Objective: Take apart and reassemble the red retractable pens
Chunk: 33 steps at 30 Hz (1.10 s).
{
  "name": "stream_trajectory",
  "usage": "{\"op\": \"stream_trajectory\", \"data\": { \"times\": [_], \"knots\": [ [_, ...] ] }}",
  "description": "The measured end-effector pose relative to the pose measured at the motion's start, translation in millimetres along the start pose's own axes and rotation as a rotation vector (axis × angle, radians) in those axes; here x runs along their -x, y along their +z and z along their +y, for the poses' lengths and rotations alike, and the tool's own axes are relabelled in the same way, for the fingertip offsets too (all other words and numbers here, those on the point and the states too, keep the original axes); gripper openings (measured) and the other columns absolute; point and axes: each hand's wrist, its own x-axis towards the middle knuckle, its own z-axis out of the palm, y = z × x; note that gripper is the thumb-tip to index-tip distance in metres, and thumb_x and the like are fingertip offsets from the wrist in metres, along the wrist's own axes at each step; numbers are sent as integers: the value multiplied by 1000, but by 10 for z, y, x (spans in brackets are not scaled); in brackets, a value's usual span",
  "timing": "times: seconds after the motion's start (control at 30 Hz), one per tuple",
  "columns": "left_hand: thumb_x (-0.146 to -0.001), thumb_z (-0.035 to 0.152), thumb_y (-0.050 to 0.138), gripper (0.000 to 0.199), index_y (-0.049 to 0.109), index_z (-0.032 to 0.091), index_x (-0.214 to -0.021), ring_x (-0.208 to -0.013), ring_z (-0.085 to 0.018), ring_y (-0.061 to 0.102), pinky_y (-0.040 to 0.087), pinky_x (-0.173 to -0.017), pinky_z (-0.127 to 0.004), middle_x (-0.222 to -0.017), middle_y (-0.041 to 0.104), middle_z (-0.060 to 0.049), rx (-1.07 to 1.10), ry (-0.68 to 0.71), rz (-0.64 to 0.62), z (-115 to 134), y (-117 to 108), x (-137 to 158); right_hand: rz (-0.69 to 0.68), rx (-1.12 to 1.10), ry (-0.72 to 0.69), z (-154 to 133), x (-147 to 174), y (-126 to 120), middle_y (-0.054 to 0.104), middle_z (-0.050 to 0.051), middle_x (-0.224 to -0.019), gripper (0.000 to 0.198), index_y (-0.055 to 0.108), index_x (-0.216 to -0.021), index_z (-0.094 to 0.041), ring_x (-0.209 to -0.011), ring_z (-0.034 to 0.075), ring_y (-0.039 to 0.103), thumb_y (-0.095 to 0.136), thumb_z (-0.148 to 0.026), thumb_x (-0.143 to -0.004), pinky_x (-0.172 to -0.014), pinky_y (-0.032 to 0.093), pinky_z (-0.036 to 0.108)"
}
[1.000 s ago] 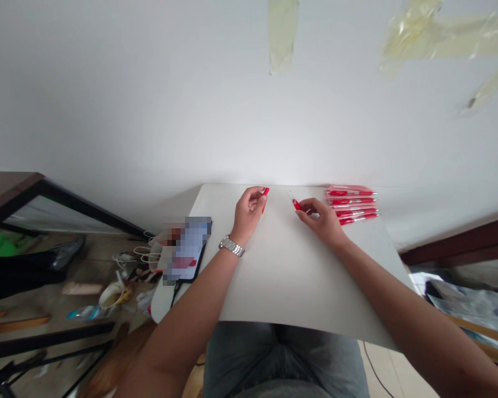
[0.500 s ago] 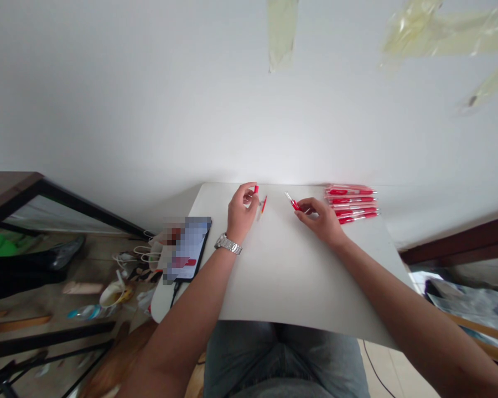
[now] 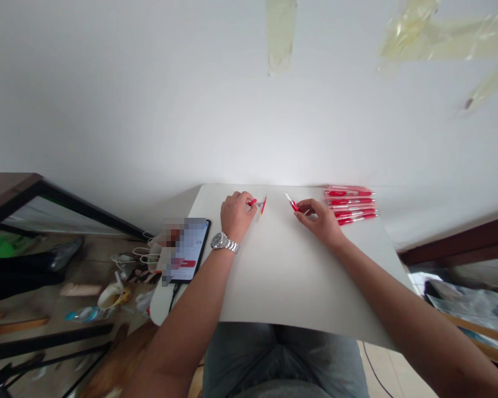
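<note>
My left hand point(image 3: 237, 214), a metal watch on its wrist, is closed with thumb and fingers round a short red pen part point(image 3: 253, 202) over the table's far side. Just right of its fingertips lies a thin red pen refill point(image 3: 263, 205) with a yellowish end, and a small shiny piece beside it is too small to make out. My right hand point(image 3: 317, 216) pinches a red-and-clear pen barrel point(image 3: 293, 204), tilted with its clear end pointing up and left. Behind that hand, a row of red pens point(image 3: 352, 202) lies side by side on the white table point(image 3: 274, 276).
A phone point(image 3: 186, 254) with a cable plugged in lies at the table's left edge, its screen partly blurred. The wall point(image 3: 232, 110) rises behind the table. On the floor to the left are a cup point(image 3: 110, 297), a plastic bottle point(image 3: 85, 314) and white cords.
My left hand has moved slightly left and turned, and the red part in it has gone from upright to nearly lying flat. My right hand has hardly moved.
</note>
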Motion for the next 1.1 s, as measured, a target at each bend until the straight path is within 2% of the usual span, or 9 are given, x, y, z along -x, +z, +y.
{"op": "stream_trajectory", "data": {
  "times": [0.2, 0.43, 0.67, 0.93, 1.1],
  "knots": [
    [-91, 28, 67, 4, 69, 25, -93, -92, -24, 65, 47, -83, -36, -100, 69, -5, -34, -42, -25, 20, -3, 0, -8, -3, -3, 4, 3, -3, 76, 5, -93, 24, 71, -103, -23, -83, 21, 71, 71, -43, -90, -80, 59, 38],
    [-92, 26, 63, 3, 65, 25, -94, -89, -27, 62, 46, -78, -38, -97, 65, -8, -71, -56, 71, -46, -14, -14, -8, 12, -3, 39, -2, 2, 77, 5, -93, 24, 71, -103, -24, -83, 22, 71, 71, -44, -90, -81, 60, 40],
    [-87, 23, 67, 5, 65, 24, -92, -88, -28, 61, 45, -77, -38, -96, 65, -9, -109, -124, 20, -79, -59, -9, -10, 9, -1, 25, -2, -2, 77, 5, -93, 25, 71, -104, -23, -84, 22, 71, 70, -45, -91, -81, 60, 40],
    [-89, 26, 66, 6, 63, 22, -87, -87, -30, 64, 46, -76, -40, -93, 67, -12, -174, -133, -30, -110, -29, -9, -7, 8, -3, 20, -1, 1, 76, 5, -93, 25, 71, -103, -23, -82, 21, 71, 70, -44, -90, -79, 59, 39],
    [-93, 24, 60, 4, 62, 21, -91, -90, -28, 64, 47, -79, -39, -97, 67, -11, -111, -150, 18, -125, -12, -19, -7, -4, -3, 2, 5, -5, 76, 5, -91, 25, 71, -103, -23, -81, 21, 71, 70, -45, -91, -79, 59, 39]
  ]
}}
